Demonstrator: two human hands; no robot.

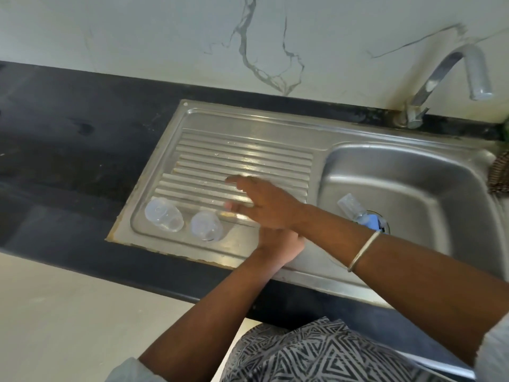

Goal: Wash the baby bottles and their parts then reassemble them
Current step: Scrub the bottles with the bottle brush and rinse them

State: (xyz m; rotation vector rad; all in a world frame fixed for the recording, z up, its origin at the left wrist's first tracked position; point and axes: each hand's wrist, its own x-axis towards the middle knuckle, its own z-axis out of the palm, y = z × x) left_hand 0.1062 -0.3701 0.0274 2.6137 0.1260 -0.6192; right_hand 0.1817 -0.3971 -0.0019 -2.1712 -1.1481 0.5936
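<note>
my left hand (278, 245) is mostly hidden under my right hand (261, 202), whose fingers are spread flat, holding nothing; the left's grip i cannot tell. a careless sweep could topple the two clear cups (164, 218) just beside them on the drainboard (242, 150). the bottle (351, 206) lies in the sink (413, 172), tap (451, 67) beyond.

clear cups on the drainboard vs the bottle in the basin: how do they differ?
1. Place: the two clear cups sit on the drainboard; the bottle is down in the sink basin.
2. Pose: the cups stand on end; the bottle lies on its side by the drain.
3. Colour: the cups are all clear; the bottle has a blue part at its drain end.
Shared: clear plastic, and neither is held by the hands.
</note>
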